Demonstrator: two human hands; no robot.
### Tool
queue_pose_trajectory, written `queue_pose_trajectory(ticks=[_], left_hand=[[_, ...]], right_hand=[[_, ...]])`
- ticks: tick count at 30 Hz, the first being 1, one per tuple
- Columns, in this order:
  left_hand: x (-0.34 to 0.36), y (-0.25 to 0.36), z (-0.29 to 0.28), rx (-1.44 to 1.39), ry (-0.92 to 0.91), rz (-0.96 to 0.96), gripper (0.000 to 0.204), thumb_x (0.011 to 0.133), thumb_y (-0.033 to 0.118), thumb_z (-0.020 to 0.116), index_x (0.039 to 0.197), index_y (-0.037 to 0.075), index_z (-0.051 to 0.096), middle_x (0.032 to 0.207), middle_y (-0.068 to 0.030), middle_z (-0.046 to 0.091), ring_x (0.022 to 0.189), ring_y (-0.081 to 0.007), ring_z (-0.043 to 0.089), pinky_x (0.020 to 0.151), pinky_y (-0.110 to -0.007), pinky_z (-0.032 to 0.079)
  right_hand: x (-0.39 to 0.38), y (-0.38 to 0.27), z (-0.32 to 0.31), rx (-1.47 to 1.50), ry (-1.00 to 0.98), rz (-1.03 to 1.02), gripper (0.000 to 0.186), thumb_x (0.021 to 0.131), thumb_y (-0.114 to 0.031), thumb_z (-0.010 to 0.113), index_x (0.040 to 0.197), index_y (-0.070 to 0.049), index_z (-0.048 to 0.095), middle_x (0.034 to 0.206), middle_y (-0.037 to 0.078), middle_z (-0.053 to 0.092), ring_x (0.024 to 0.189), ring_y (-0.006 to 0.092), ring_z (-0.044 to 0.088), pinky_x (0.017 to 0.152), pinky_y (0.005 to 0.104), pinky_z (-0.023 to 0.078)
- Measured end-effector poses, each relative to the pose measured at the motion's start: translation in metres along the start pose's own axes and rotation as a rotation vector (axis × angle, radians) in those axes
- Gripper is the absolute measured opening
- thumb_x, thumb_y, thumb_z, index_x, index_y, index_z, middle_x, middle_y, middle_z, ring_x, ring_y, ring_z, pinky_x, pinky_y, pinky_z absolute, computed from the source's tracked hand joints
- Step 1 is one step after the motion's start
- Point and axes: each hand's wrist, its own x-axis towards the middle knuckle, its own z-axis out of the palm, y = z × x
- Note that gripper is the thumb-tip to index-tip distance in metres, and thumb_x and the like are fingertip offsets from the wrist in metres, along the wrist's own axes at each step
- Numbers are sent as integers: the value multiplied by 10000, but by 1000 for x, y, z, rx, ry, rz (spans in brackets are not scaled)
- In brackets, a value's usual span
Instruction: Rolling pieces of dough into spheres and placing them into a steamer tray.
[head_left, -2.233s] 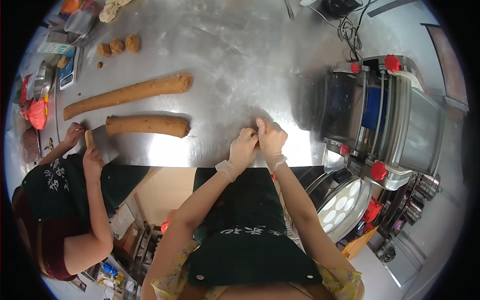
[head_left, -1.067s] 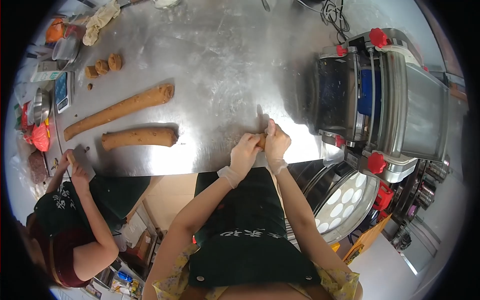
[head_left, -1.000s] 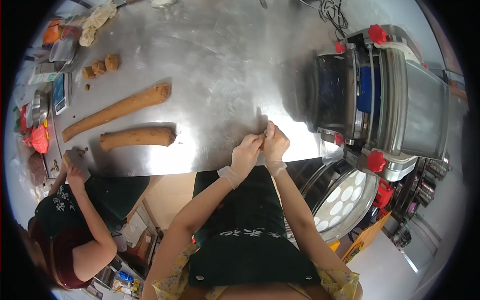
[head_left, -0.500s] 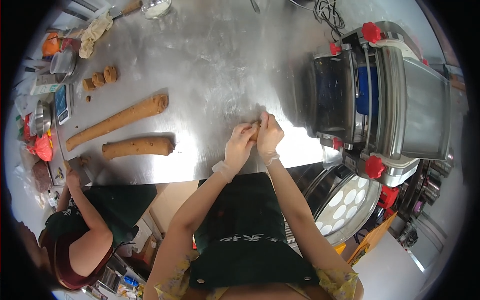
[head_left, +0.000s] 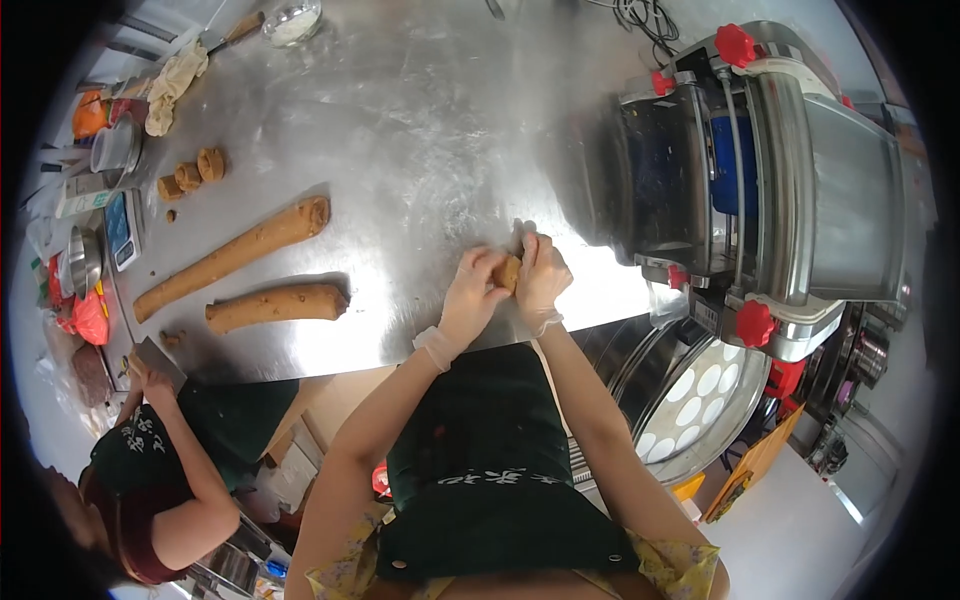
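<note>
Above the near edge of the steel table, both of my hands wear clear plastic gloves and close around a small lump of brown dough (head_left: 508, 274). My left hand (head_left: 468, 295) curls its fingers and thumb over the lump's left side. Against its right side presses my right hand (head_left: 543, 278), fingers bent; some fingertips are hidden. Left of my hands lie two thick rolls of the same brown dough, a longer roll (head_left: 240, 254) and a shorter roll (head_left: 277, 308). Farther back, three cut dough pieces (head_left: 187, 177) stand in a row beside a small crumb.
A steel machine (head_left: 760, 190) with red knobs stands at the right. Below it sits a round tray (head_left: 740, 420) with white paper discs. At the left are a digital scale (head_left: 122, 232), a metal bowl (head_left: 85, 258) and a co-worker's hand (head_left: 157, 388) on a scraper (head_left: 160, 362).
The dough lump shows more between my hands as my left hand has shifted slightly left. The co-worker's hand and scraper have moved, and the view has tilted a little.
</note>
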Motion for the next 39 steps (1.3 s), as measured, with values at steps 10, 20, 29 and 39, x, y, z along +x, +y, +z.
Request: queue_pose_trajectory(ticks=[10,20,29,39], left_hand=[[-12,19,-7,172,-130,-36,528,720,1,754,1226,89,632,1227,-102,579,1119,-317,570,884,-386,540],[13,-7,-4,205,-27,101,574,757,-20,736,1300,95,589,1249,-107,549,1132,-317,560,870,-371,535],[4,0,-17,156,-125,-19,563,755,-39,729,1289,52,572,1238,-122,547,1130,-328,555,906,-388,524],[-4,3,-21,173,-170,28,560,723,-5,763,1255,61,600,1230,-120,556,1125,-317,554,912,-372,525]], right_hand=[[-33,-2,-18,-50,-28,56,246,974,-247,605,810,-65,626,636,124,634,496,316,616,489,410,499],[15,-23,-5,41,-180,157,228,962,-224,625,826,-40,625,603,139,624,508,305,627,471,398,500],[-2,-19,-1,-28,-148,158,270,970,-266,622,768,-88,632,547,108,612,445,309,600,454,385,484],[-26,-14,-14,-58,-150,145,273,953,-272,650,752,-89,625,562,106,619,441,301,595,436,403,470]])
